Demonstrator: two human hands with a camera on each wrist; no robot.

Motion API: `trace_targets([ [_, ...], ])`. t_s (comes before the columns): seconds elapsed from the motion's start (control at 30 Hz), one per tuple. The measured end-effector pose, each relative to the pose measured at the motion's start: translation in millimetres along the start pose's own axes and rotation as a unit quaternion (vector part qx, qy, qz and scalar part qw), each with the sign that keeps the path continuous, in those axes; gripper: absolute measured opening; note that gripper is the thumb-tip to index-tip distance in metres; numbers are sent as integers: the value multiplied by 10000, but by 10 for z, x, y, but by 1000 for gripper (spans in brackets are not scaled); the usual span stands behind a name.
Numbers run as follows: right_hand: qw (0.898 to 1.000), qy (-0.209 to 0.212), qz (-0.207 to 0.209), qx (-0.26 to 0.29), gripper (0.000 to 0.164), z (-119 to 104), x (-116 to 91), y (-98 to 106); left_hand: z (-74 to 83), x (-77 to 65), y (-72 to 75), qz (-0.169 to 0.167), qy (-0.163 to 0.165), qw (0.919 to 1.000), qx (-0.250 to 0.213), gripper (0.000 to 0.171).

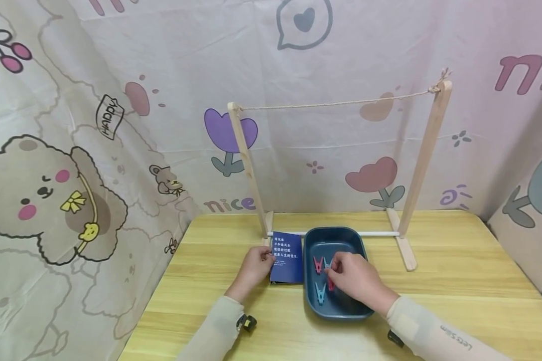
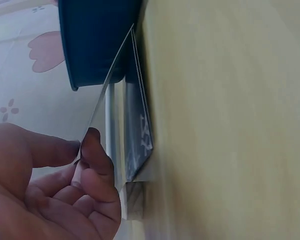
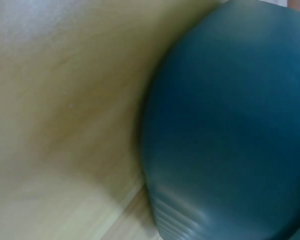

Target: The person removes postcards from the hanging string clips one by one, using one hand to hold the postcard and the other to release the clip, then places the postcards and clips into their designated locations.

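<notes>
My left hand [image 1: 258,263] pinches the left edge of a dark blue folded card [image 1: 286,258] printed with white Chinese text. The left wrist view shows thumb and finger gripping its upper leaf [image 2: 106,82], raised at an angle over the lower leaf [image 2: 137,122]. My right hand [image 1: 356,276] reaches into a dark teal basin [image 1: 336,315], fingers curled and tips close together at a light blue clothespin [image 1: 327,262] and a red clothespin [image 1: 331,285]. Whether they pinch one is hidden. A pink clothespin [image 1: 318,265] and another light blue clothespin [image 1: 320,294] lie in the basin.
Behind the basin stands a wooden frame with a left post [image 1: 246,160], a right post [image 1: 426,160], a string [image 1: 334,104] between their tops and a white rod [image 1: 379,233] low down. Its right foot [image 1: 405,253] rests on the wood-grain table [image 1: 469,301]. A printed curtain [image 1: 293,130] hangs behind.
</notes>
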State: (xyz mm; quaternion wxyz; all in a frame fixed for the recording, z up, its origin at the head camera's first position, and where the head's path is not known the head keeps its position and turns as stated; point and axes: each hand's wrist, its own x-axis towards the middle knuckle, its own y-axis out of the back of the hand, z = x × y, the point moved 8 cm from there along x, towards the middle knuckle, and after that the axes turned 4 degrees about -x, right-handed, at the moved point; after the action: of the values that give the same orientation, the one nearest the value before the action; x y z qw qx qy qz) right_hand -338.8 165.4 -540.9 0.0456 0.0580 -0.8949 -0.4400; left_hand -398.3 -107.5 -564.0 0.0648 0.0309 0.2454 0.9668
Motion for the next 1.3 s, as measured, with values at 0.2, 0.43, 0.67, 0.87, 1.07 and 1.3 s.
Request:
trace_targets([
  [0.2,9989,17,16,-466,32,-22,-12,-41,-25,6,-28,66,-19,9998,173,31],
  [0.43,9963,103,23,-850,36,-29,-37,-99,-25,-18,-29,215,-40,9989,407,29],
  [0.67,9914,287,-63,-1273,41,-70,-68,-168,2,-13,-12,360,-13,9975,609,28],
  [0.87,9886,332,-66,-1466,44,-83,-69,-209,-8,0,-10,378,-13,9956,860,30],
  [1.07,9878,308,-127,-1523,46,-69,-63,-231,2,11,-20,416,-125,9914,1234,25],
  [1.3,9876,301,-210,-1524,41,-61,-65,-255,33,12,-42,415,-74,9864,1589,28],
])
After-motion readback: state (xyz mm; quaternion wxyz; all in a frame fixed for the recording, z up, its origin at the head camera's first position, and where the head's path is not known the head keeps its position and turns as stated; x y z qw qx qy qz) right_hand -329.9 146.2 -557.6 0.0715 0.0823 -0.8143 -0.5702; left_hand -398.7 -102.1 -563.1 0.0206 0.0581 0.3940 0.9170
